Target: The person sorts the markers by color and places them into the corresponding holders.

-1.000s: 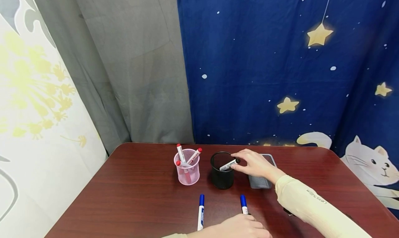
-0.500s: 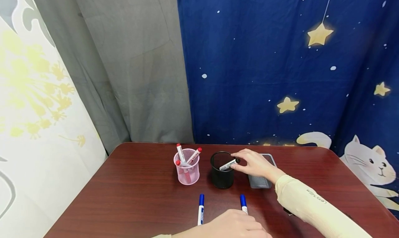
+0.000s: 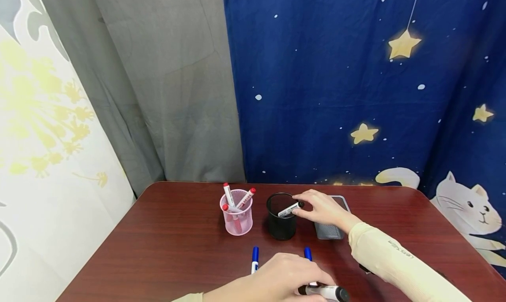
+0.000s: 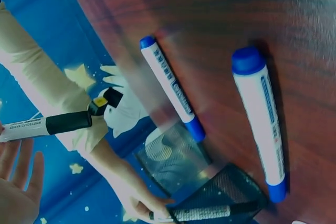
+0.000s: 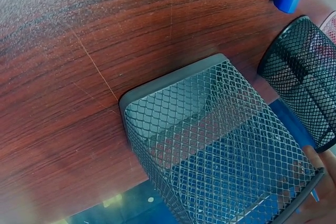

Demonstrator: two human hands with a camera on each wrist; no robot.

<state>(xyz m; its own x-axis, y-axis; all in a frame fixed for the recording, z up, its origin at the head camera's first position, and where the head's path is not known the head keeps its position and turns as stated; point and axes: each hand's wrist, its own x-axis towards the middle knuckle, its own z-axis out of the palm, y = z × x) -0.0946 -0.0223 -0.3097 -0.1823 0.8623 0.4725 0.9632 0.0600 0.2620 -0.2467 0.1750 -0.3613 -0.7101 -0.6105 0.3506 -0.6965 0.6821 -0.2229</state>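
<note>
Black-capped marker (image 3: 326,292) lies gripped in the left of both hands (image 3: 281,275)

My head view is bright, the white yellow-flowered fabric curtain (image 3: 43,131) well left of the round black metal-mesh cup (image 3: 282,228) washing out; my right wrist view shows pale glare on the red-brown wooden table (image 5: 79,72), left of that cup.

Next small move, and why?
I'd probably have the left hand carry its black-capped marker to the black cup: a similar marker leans in there, and the right hand is at the rim.
</note>
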